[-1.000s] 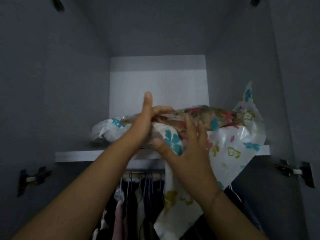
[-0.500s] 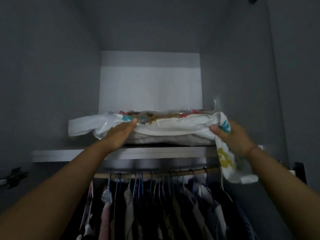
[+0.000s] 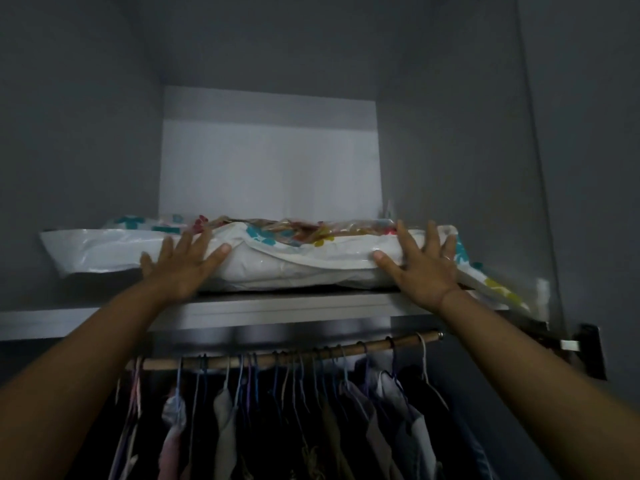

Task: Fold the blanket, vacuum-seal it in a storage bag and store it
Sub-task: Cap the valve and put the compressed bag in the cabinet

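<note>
Plastic, slick and soft, the storage bag (image 3: 294, 261) lies flat at the shelf (image 3: 277, 306) front edge. Left hand (image 3: 183, 268) and right hand (image 3: 419, 268) press it open-palmed, gripping nothing; pushing its firm front face likely beats pinching loose film.

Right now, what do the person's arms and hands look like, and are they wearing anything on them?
Both forearms are bare up to the bottom edge of the picture: no sleeves, gloves, watch or bracelet show. The left hand carries nothing visible. The right hand seems to have a thin ring on one finger, though the dim light makes that hard to confirm. No markings show on either arm.
</note>
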A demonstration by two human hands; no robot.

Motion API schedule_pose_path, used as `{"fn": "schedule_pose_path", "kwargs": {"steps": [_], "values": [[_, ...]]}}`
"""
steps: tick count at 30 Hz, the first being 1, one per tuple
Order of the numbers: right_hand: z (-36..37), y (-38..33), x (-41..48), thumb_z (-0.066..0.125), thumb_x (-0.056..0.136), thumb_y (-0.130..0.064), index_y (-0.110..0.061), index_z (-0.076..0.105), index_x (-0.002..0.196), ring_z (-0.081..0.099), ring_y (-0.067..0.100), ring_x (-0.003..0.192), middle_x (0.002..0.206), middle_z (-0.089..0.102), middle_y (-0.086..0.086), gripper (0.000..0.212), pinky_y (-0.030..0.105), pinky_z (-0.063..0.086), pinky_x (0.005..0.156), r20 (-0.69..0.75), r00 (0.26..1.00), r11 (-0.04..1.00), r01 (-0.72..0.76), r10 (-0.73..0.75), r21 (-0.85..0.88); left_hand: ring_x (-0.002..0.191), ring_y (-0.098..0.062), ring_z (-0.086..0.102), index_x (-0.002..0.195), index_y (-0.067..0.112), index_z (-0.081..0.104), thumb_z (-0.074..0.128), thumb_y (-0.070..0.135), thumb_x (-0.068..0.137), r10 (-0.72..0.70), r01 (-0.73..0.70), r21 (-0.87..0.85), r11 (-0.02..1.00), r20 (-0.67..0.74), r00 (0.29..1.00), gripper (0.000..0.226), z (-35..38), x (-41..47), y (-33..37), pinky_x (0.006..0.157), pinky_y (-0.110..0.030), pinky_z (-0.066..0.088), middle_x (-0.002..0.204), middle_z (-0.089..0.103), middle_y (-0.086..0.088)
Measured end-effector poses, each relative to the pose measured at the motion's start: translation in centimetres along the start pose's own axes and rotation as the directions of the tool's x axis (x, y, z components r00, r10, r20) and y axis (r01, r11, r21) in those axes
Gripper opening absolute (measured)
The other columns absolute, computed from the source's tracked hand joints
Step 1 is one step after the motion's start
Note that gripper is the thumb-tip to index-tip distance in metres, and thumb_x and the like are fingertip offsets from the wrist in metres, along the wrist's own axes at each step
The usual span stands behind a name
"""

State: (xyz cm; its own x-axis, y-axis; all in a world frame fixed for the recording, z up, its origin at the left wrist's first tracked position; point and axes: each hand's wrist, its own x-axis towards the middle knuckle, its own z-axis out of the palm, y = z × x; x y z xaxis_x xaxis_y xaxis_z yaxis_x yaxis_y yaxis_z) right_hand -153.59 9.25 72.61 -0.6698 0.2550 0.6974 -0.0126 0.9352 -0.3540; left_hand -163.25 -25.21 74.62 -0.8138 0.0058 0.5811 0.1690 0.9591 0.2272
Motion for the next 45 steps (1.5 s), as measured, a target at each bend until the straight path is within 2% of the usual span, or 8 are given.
{"fn": "schedule_pose_path", "kwargs": {"steps": [4,10,17,23,28,38,42,45], "values": [[1.8,1.1,4.0,0.031,0.087,-0.072,-0.045,-0.003,0.151,-0.02,0.04,0.145,0.161,-0.017,0.008,0.077,0.06,-0.002,0.116,0.047,0.998,0.999,-0.033,0.034,-0.022,0.15,-0.029,-0.014,0.152,0.04,-0.01,0.021,0.056,0.102,0.064,-0.066,0.027,0.997,0.041,0.997,0.062,0.9,1.6,0.2,0.119,-0.056,-0.003,0.163,-0.018,0.003],[2.3,2.4,6.4,0.034,0.088,-0.072,-0.043,-0.002,0.151,-0.018,0.038,0.146,0.161,-0.015,0.011,0.079,0.059,-0.003,0.118,0.1,0.992,0.996,-0.075,0.079,-0.044,0.15,-0.027,-0.017,0.153,0.04,-0.009,0.018,0.074,0.088,0.08,-0.078,-0.053,0.995,0.026,0.996,0.078,1.9,2.4,1.3,0.118,-0.055,-0.008,0.163,-0.018,0.004],[2.3,0.8,3.8,0.035,0.09,-0.069,-0.042,0.006,0.152,-0.018,0.041,0.146,0.162,-0.014,0.008,0.073,0.064,-0.012,0.111,-0.017,0.987,0.985,-0.159,0.158,-0.065,0.151,-0.026,-0.011,0.154,0.037,-0.005,0.02,0.072,0.091,0.045,-0.045,-0.104,0.994,0.004,0.999,0.076,1.6,0.7,1.2,0.119,-0.056,-0.005,0.164,-0.013,0.005],[4.5,-4.1,-3.2,0.049,0.089,-0.047,-0.017,0.032,0.148,0.019,0.034,0.144,0.156,0.022,0.016,0.068,0.05,0.015,0.118,-0.378,0.923,0.896,0.23,-0.076,0.38,0.152,-0.021,0.007,0.155,0.028,0.015,0.042,0.063,0.093,0.011,-0.135,-0.313,0.94,-0.369,0.929,0.076,1.1,-7.7,0.4,0.122,-0.043,0.001,0.164,0.013,-0.002],[8.2,-8.6,-11.8,0.057,0.087,-0.04,-0.011,0.035,0.145,0.032,0.03,0.138,0.149,0.034,0.015,0.068,0.044,0.026,0.116,-0.277,0.945,0.685,0.317,-0.173,0.655,0.149,-0.02,0.019,0.154,0.025,0.023,0.038,0.066,0.08,0.01,-0.136,-0.33,0.934,-0.356,0.935,0.086,1.8,-18.3,-1.4,0.121,-0.041,0.011,0.159,0.028,-0.003],[9.2,-16.7,-30.1,0.062,0.092,-0.033,-0.017,0.031,0.148,0.028,0.018,0.142,0.151,0.031,0.001,0.066,0.035,0.023,0.118,-0.029,0.97,0.524,0.157,-0.243,0.837,0.15,-0.015,0.011,0.155,0.023,0.018,0.032,0.063,0.091,0.04,-0.099,-0.163,0.982,-0.334,0.942,0.077,-2.2,-35.7,-7.1,0.121,-0.036,0.001,0.16,0.025,0.003],[10.2,-20.8,-39.4,0.054,0.084,-0.065,-0.026,0.031,0.147,0.023,0.003,0.143,0.151,0.022,-0.025,0.077,0.036,0.025,0.119,0.042,0.961,0.395,0.072,-0.272,0.916,0.147,-0.019,0.025,0.151,0.014,0.031,0.04,0.047,0.097,0.21,-0.263,-0.063,0.963,-0.438,0.874,0.064,-6.6,-43.2,-8.4,0.123,-0.034,0.008,0.154,0.039,-0.004],[10.2,-24.7,-46.8,0.048,0.082,-0.073,-0.02,0.036,0.145,0.03,0.005,0.141,0.15,0.031,-0.02,0.083,0.033,0.029,0.116,0.083,0.948,0.342,0.029,-0.308,0.939,0.135,-0.024,0.044,0.136,0.004,0.051,0.05,0.024,0.097,0.305,-0.412,-0.028,0.911,-0.627,0.717,0.043,-10.3,-49.3,-10.3,0.118,-0.039,0.028,0.138,0.055,-0.011]]}}
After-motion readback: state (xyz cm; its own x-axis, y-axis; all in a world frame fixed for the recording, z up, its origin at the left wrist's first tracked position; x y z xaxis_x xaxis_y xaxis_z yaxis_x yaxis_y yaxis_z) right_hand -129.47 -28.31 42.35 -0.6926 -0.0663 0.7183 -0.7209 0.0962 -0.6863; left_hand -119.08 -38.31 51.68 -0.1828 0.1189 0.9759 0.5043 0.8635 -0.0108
